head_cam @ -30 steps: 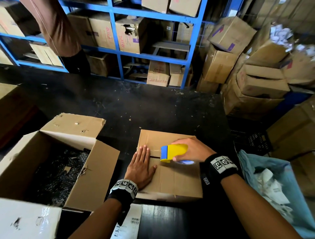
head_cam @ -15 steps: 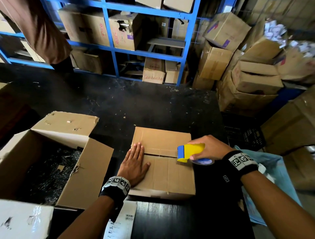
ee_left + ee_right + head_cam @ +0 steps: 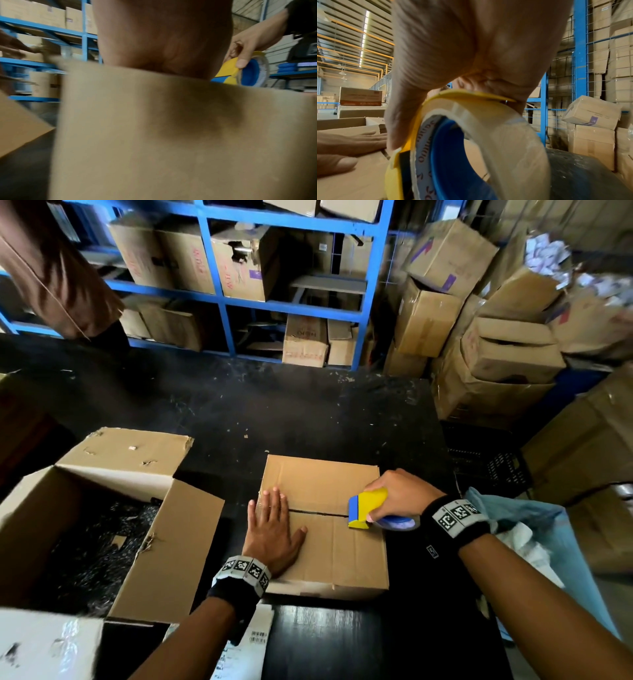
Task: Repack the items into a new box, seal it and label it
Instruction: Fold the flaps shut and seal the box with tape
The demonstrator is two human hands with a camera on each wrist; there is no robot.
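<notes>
The closed brown box (image 3: 329, 546) is matt corrugated cardboard, its flaps creased. The yellow-and-blue tape dispenser (image 3: 368, 508) is smooth, slightly glossy plastic, carrying a roll of shiny clear tape (image 3: 513, 142). The black desk (image 3: 274, 412) looks matt, scuffed and speckled. The large open box (image 3: 164, 542) is rough, torn cardboard. The blue shelving (image 3: 373, 302) is painted metal.

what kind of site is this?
Most likely a warehouse packing station: blue racking stacked with cartons, loose cardboard boxes piled beside it, and a high corrugated roof in the right wrist view.
</notes>
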